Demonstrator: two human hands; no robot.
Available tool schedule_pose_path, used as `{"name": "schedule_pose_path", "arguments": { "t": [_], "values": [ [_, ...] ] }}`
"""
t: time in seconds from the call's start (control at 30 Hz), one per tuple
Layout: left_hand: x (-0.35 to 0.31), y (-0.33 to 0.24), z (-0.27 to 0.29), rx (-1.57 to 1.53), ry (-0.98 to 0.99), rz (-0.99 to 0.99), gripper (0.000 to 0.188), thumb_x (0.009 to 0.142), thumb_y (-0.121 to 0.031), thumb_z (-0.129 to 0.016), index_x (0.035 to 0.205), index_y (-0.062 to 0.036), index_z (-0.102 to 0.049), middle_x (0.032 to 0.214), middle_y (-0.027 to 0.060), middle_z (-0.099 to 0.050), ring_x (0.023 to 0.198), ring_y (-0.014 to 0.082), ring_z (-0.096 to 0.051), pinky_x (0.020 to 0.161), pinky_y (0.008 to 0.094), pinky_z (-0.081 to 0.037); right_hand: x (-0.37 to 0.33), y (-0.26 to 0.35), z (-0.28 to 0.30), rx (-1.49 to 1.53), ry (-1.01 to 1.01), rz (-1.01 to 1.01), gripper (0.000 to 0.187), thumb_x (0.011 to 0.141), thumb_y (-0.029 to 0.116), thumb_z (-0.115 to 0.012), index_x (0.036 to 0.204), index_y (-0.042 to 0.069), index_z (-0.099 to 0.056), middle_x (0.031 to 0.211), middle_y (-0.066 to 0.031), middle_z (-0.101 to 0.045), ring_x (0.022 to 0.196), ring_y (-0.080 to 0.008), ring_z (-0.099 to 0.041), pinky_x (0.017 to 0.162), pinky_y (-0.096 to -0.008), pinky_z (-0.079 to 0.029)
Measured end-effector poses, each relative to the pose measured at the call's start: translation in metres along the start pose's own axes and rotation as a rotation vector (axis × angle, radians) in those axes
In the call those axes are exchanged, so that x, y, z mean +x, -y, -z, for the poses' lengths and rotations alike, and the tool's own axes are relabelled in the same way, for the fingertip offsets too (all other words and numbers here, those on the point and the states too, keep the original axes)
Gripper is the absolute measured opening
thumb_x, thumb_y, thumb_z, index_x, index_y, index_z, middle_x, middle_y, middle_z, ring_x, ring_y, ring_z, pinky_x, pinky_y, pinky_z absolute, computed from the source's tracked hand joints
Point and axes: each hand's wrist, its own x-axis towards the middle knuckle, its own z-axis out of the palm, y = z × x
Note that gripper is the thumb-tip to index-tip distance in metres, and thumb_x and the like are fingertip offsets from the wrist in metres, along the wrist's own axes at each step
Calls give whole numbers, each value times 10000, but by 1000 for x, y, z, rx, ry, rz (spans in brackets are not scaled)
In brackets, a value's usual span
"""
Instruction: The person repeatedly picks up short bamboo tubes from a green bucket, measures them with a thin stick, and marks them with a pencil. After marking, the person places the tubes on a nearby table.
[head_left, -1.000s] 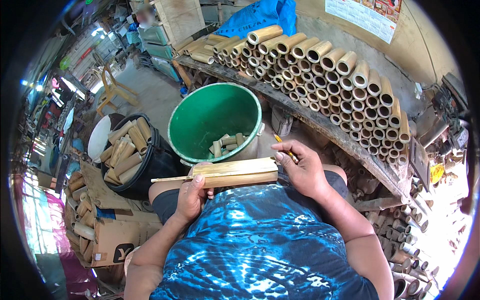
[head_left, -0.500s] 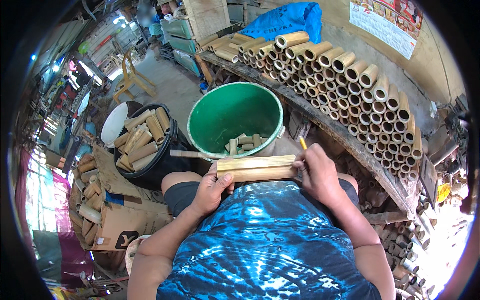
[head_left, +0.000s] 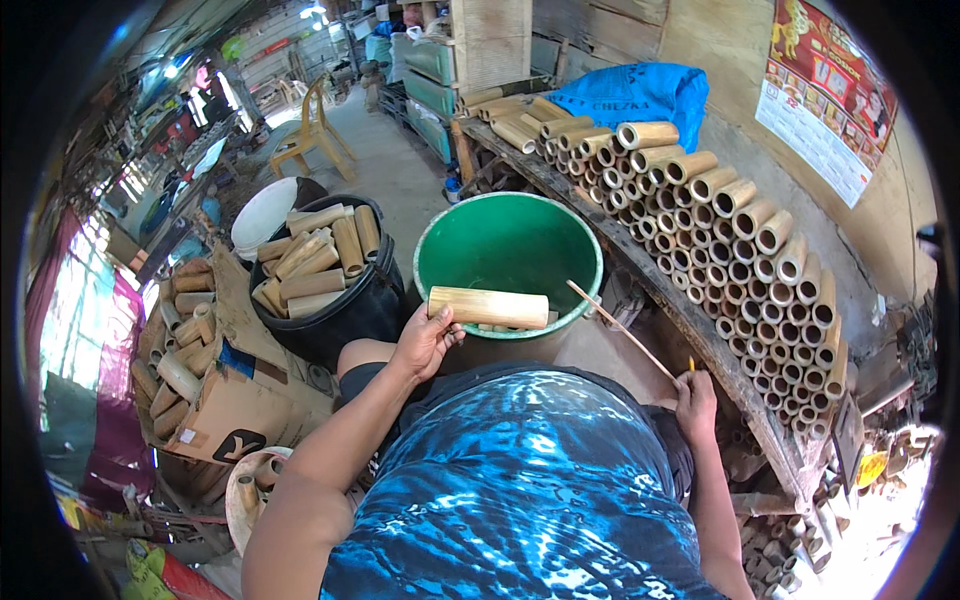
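My left hand point(head_left: 428, 340) grips one end of a pale bamboo tube point(head_left: 500, 307), held level above the near rim of a green tub point(head_left: 470, 225). Out to the right, my right hand point(head_left: 696, 403) is closed around the lower end of a thin wooden stick point(head_left: 628, 331). A short yellow pencil-like piece point(head_left: 692, 364) pokes up from the same fingers. The stick slants up and left to the tub's right rim. Partly hidden behind the tube, a few short bamboo pieces point(head_left: 492, 327) lie in the tub.
Bamboo tubes point(head_left: 745, 255) are stacked on a long wooden bench point(head_left: 660, 260) at the right. On the left stand a black bin point(head_left: 345, 335) of cut bamboo and a cardboard box point(head_left: 270, 400) with more. A yellow chair point(head_left: 313, 135) is farther back.
My hands have parted: the left keeps the bamboo tube and lifts it over the tub, while the right has moved down and right, now with the stick. The view has swung left.
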Motion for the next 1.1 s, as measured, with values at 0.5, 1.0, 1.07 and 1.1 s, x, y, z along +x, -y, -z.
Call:
{"name": "schedule_pose_path", "arguments": {
  "t": [0.5, 1.0, 1.07, 1.1],
  "values": [
    [27, 26, 54, -88, -244, -19, 283, 970, -255, -646, 1177, -95, -539, 955, 12, -600, 774, 110, -589, 702, 267, -567, -56, -105, -15, -61, 7, -235, 102, 889, 74, -641, 872, -11, -585, 857, -189, -599, 811, -356, -597, 756, -420, -477],
    [110, 13, 16, -363, -539, 50, 372, 980, -491, -529, 1094, -140, -583, 923, 30, -572, 744, 171, -535, 619, 289, -443, -53, -98, -15, -198, 100, -327, 172, 862, 236, -682, 902, 69, -671, 945, -175, -670, 909, -377, -649, 802, -466, -511],
    [151, -2, -29, -361, -354, -30, 340, 974, -448, -556, 1124, -144, -579, 969, 38, -587, 772, 199, -535, 670, 313, -452, -51, -94, -16, -199, 86, -292, 174, 847, 233, -689, 892, 65, -673, 924, -177, -671, 899, -375, -650, 808, -457, -510],
    [173, -9, -56, -367, -304, -53, 333, 972, -422, -566, 1146, -138, -577, 982, 44, -593, 780, 209, -534, 693, 327, -453, -50, -92, -17, -218, 90, -288, 171, 836, 227, -692, 887, 65, -677, 907, -180, -670, 894, -372, -650, 813, -454, -508]
  ]
}}
